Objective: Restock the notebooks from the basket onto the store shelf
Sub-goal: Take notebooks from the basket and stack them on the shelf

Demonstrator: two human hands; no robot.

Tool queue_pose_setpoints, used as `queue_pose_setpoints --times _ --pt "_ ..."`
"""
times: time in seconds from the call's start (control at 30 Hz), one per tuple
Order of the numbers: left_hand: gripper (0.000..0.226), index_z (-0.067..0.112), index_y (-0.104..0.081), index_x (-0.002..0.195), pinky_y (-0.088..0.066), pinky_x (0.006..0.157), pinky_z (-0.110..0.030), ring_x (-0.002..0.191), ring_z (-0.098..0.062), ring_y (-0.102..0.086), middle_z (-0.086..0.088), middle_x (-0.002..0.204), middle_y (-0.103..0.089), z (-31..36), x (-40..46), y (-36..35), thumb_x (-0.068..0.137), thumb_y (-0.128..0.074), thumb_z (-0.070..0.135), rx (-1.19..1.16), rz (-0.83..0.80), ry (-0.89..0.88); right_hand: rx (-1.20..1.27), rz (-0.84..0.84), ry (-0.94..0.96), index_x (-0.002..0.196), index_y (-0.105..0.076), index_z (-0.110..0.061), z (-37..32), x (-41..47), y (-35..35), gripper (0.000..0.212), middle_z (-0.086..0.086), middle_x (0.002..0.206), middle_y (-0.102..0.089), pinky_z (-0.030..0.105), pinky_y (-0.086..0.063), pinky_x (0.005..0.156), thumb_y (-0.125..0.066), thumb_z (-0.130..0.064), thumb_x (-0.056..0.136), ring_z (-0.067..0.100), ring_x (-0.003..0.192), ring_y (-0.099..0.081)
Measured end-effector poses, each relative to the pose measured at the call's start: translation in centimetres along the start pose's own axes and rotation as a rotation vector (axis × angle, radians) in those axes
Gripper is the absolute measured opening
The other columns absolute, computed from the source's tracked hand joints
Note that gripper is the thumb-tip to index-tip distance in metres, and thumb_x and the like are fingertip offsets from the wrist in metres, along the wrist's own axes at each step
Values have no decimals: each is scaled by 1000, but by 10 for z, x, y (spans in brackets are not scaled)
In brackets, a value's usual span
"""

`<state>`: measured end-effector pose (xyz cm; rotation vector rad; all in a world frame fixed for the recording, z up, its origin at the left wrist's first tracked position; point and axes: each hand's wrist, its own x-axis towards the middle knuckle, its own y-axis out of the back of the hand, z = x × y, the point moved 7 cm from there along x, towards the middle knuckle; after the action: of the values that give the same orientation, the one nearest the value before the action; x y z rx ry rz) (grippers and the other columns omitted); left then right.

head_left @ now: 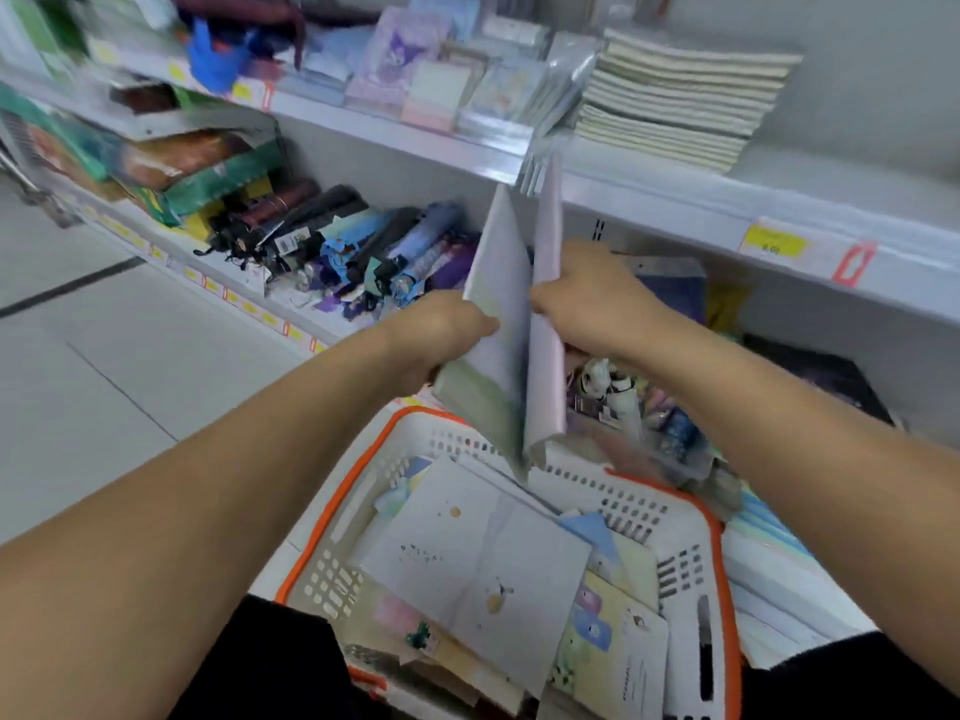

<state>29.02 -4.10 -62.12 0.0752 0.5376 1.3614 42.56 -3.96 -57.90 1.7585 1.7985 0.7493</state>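
Where the aisle floor (104, 356) meets the lower shelf (291, 324), folded umbrellas (332, 241) lie heaped in dark, blue and purple sleeves, with green and brown packaged goods (171, 168) stacked at their left. Upper shelf (415, 142): pastel stationery packs (415, 80), then a tall pile of cream-edged notebooks (675, 96) at the right, a yellow price tag (774, 244) on the shelf lip below it. Left hand (441, 330): fingers curled around the left edge of a small stack of held notebooks (498, 324), raised upright above the basket, in front of the shelf. Right hand (592, 298): grips the right part of the same stack, which is parted into two leaning portions. Basket (717, 563): white, orange-rimmed, perforated walls, at lower centre; contents are loose notebooks (478, 558) with pale illustrated covers, lying flat and overlapping. Right of the basket: further flat stock (789, 579), partly blurred.
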Motion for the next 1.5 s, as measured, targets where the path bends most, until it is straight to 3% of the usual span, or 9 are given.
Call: queue_pose_setpoints --times 0.17,0.37,0.57,0.73,0.9,1.13,1.23,1.37,1.5 --pt "24 12 -67 73 -51 53 -21 63 -20 -65 -10 74 -71 15 -8 -37 92 -51 12 -153 12 -82 181 56 -50 78 -59 3 -1 1 1 30 23 58 -61 33 -49 38 -51 -22 91 36 47 -64" --pt "91 6 -74 88 -55 85 -39 83 -26 -72 -12 75 -73 23 -11 -45 80 -29 85 -216 -84 -119 234 -47 55 99 -54 -6 9 -13 3 32 15 52 -56 28 -48 41 -35 -31 106 24 37 -58" --pt "17 7 -67 96 -53 76 -37 73 -27 -67 -18 89 -70 18 -20 -33 95 -54 18 -340 -163 -102 588 -249 -61 151 -35 -18 26 -20 0 59 9 62 -53 30 -52 49 -48 2 97 22 54 -56" --pt "27 13 -66 119 -54 89 -46 89 -32 -70 -14 107 -73 16 -17 12 93 -57 17 -517 -106 -93 209 133 -179 138 -46 -20 68 -18 49 82 -1 124 -56 36 -50 96 -78 -58 72 15 109 -58" --pt "37 9 -66 119 -55 89 -49 93 -34 -70 -13 109 -73 10 -13 53 84 -64 23 -605 12 -138 1005 -318 -279 130 -62 -16 64 -42 3 53 9 124 -69 50 -41 110 -71 -38 83 31 124 -59" --pt "17 15 -68 94 -57 59 -26 70 -17 -72 1 84 -77 28 -10 68 98 -54 24 -437 145 -354 939 70 55 131 -56 -16 27 -37 27 39 -2 120 -71 44 -55 95 -62 -7 94 20 110 -68" --pt "23 16 -61 115 -57 68 -29 88 -18 -73 1 104 -75 42 -7 55 92 -63 18 -393 68 -438 851 153 98 132 -54 -21 25 -32 47 37 -3 124 -69 46 -55 94 -59 -9 97 20 110 -67" --pt "34 22 -60 117 -57 78 -35 96 -18 -71 7 108 -73 63 -4 46 86 -71 14 -379 148 -547 975 -119 -50 130 -52 -37 28 -37 54 41 1 120 -70 50 -60 61 -62 -17 96 30 101 -71" --pt "38 26 -56 127 -58 80 -41 99 -20 -70 2 116 -70 91 1 31 91 -66 25 -538 116 -567 1007 84 3 131 -56 -28 29 -38 93 42 2 108 -74 29 -52 39 -60 -8 95 23 73 -72"
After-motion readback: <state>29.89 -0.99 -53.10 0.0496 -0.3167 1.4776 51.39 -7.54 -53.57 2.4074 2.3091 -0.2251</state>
